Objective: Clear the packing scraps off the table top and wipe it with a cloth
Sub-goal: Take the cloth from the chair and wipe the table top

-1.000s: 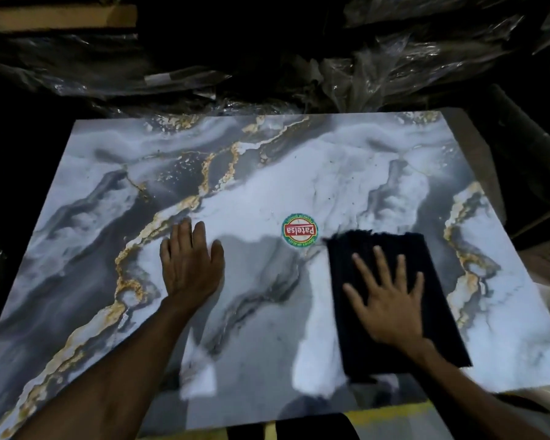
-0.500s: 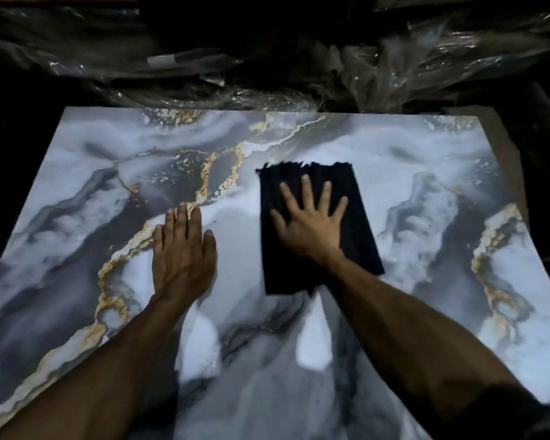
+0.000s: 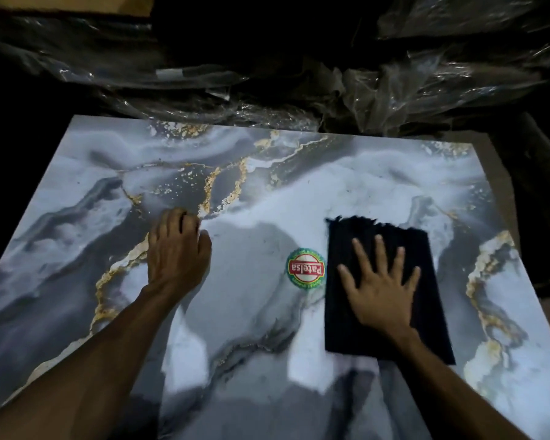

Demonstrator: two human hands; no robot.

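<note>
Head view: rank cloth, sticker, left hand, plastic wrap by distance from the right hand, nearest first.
1. Cloth: under the right hand, touching.
2. Sticker: just left of the cloth.
3. Left hand: further left, on the table.
4. Plastic wrap: beyond the far edge.

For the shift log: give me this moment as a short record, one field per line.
surface: marble-pattern table top, grey and white with gold veins
cloth: dark cloth lying flat on the table top, right of centre
right hand: flat on the cloth, fingers spread
left hand: resting on the bare table top, fingers bent, holding nothing
sticker: round red and green sticker just left of the cloth
behind table: crumpled clear plastic wrap
stage: wiping
</note>
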